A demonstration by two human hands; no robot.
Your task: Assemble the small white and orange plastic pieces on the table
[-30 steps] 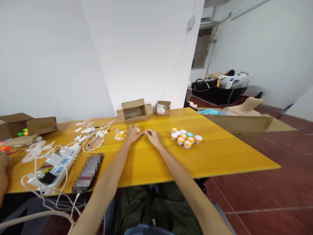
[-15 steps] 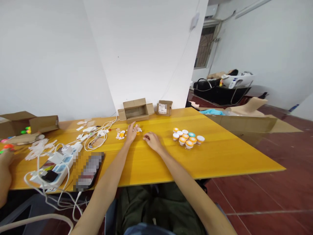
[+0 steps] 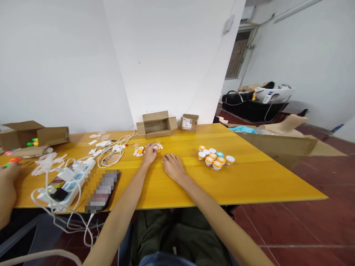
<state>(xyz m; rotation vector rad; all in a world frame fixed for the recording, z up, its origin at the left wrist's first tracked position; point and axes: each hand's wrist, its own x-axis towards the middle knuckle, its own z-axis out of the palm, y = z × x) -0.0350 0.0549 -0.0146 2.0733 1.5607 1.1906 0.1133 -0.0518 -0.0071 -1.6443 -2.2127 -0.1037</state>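
My left hand [image 3: 150,154] is closed beside small white and orange pieces [image 3: 158,146] on the yellow table; a small clear item shows at its fingertips, too small to name. Another little pile of white and orange pieces [image 3: 138,151] lies just left of that hand. My right hand [image 3: 172,165] rests palm down on the tabletop, fingers slightly spread and holding nothing. Off to its right stands a group of several small clear jars [image 3: 217,164] with orange, white and teal lids.
An open cardboard box [image 3: 157,127] and a smaller box [image 3: 189,123] stand against the wall. Leftward lie white cables [image 3: 122,142], a power strip [image 3: 74,184] and a phone [image 3: 104,190]. Another person's hand [image 3: 8,177] is at the far left, near an open box [image 3: 52,136].
My left hand's fingers have drawn together and back from the pieces. My right hand has flattened onto the table. The view has shifted slightly.
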